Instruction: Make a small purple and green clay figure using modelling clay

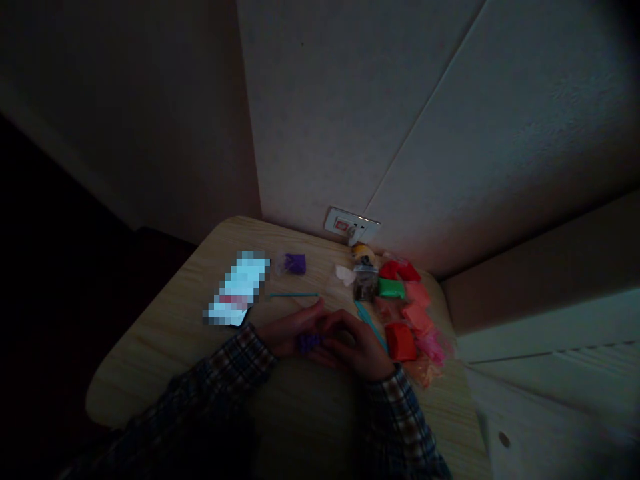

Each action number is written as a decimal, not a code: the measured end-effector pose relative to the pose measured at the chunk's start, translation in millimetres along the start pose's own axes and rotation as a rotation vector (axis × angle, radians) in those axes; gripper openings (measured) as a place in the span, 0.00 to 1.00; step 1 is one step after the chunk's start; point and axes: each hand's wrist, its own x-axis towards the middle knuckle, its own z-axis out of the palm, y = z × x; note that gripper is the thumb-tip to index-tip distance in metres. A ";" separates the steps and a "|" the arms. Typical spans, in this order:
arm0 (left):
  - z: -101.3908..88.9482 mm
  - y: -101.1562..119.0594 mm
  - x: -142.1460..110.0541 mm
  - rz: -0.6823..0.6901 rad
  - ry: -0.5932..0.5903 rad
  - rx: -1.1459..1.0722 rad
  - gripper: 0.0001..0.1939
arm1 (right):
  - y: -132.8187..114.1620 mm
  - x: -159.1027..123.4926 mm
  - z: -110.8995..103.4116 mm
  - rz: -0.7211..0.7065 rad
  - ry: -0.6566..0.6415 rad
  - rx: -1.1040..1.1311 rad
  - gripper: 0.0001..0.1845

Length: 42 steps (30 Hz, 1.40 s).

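Note:
My left hand (pixel 295 332) is turned palm up, with small lumps of purple clay (pixel 309 343) resting in it against the fingers. Over it, my right hand (pixel 356 341) has thumb and fingertips pinched together at the right edge of the lumps. What lies between those fingertips is too dark and small to make out. Beyond the hands a thin teal stick (pixel 294 295) lies flat on the table. A purple clay block in a clear wrapper (pixel 295 263) sits farther back. Beside my right hand lies a light-blue tool (pixel 370 323).
A lit phone (pixel 239 288) lies on the wooden table (pixel 165 353) at left. Clay packs crowd the right side: a red block (pixel 400 341), a green one (pixel 391 288), pink ones (pixel 419 319) and a dark bag (pixel 366 283). Behind is a wall socket (pixel 352 225).

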 end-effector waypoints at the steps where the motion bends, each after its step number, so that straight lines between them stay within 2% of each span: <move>1: 0.7 0.1 -0.2 -0.003 0.012 0.000 0.24 | 0.2 -0.2 0.1 0.003 0.001 -0.002 0.04; 6: 2.4 -0.1 0.4 0.004 0.015 0.015 0.24 | 0.3 0.2 1.1 0.015 -0.012 0.016 0.05; 14: -3.2 -3.1 3.7 0.025 -0.017 0.018 0.20 | 3.9 -0.5 1.1 0.015 -0.010 -0.023 0.05; 18: -5.5 -5.2 5.4 0.013 -0.031 0.019 0.23 | 4.2 -0.7 1.3 0.011 -0.013 -0.008 0.06; 23: -1.0 -3.5 2.6 0.032 -0.021 -0.001 0.21 | 4.1 -0.7 1.0 0.013 -0.013 0.008 0.06; 29: 6.4 0.3 0.1 -0.021 0.005 -0.004 0.27 | 8.8 -2.6 0.8 0.021 0.009 -0.030 0.07; 35: 2.1 -2.8 2.0 -0.014 0.010 -0.012 0.23 | 10.6 -2.8 0.7 0.014 0.005 -0.051 0.06; 40: -1.5 -4.3 3.0 -0.001 -0.031 -0.002 0.22 | 8.4 -1.2 0.3 0.015 -0.004 -0.060 0.07; 42: -3.4 -5.6 4.8 -0.012 -0.001 -0.004 0.22 | 7.7 -0.5 0.8 0.017 -0.014 -0.057 0.08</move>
